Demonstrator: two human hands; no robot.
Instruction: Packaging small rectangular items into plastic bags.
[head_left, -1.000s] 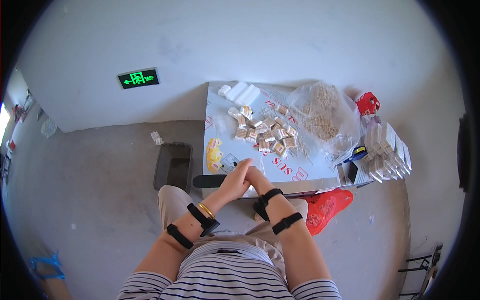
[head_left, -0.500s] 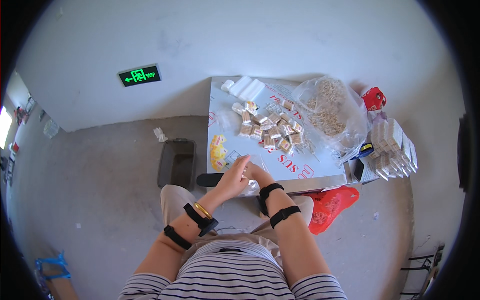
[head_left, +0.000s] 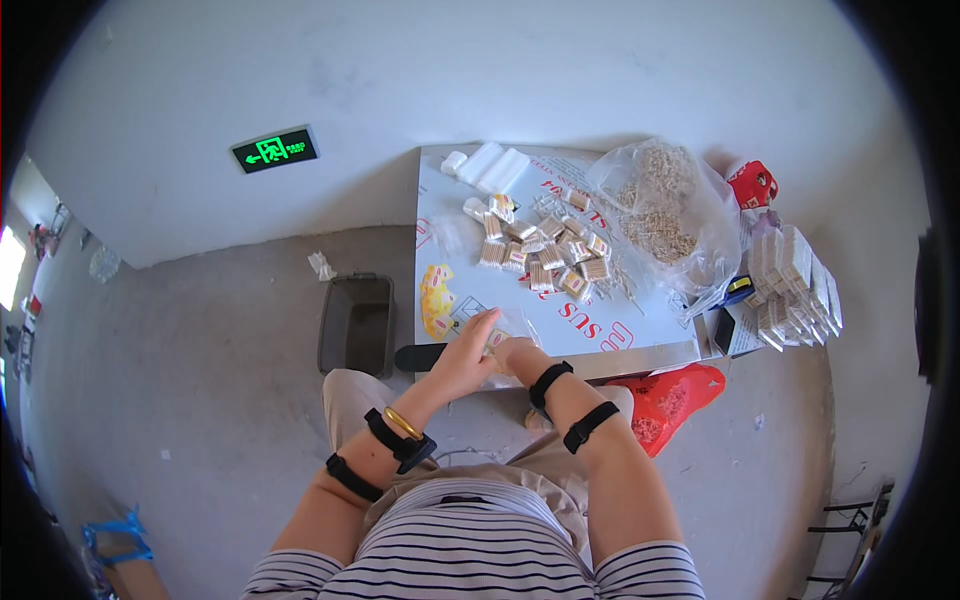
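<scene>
Both my hands are at the near edge of the metal-topped table. My left hand point(head_left: 466, 356) has its fingers closed against a small clear plastic bag point(head_left: 520, 322) with a yellow-and-white label in it. Close beside it, my right hand point(head_left: 516, 356) grips the same bag from the right, its fingertips partly hidden. Beyond my hands lies a loose pile of small packs of thin wooden sticks point(head_left: 540, 277), which look like cotton swabs. To the left of the bag is a spread of yellow label cards point(head_left: 436, 300).
A large clear bag of loose sticks point(head_left: 660, 235) fills the back right. White rolls point(head_left: 492, 168) lie at the far left. Stacked packs point(head_left: 790, 285) sit right, beside a blue-and-yellow tool point(head_left: 737, 290). A grey bin point(head_left: 357, 325) and red bag point(head_left: 675, 405) are below.
My right hand and forearm have shifted slightly right and away from my left hand. More of the clear bag and its label now shows between my hands.
</scene>
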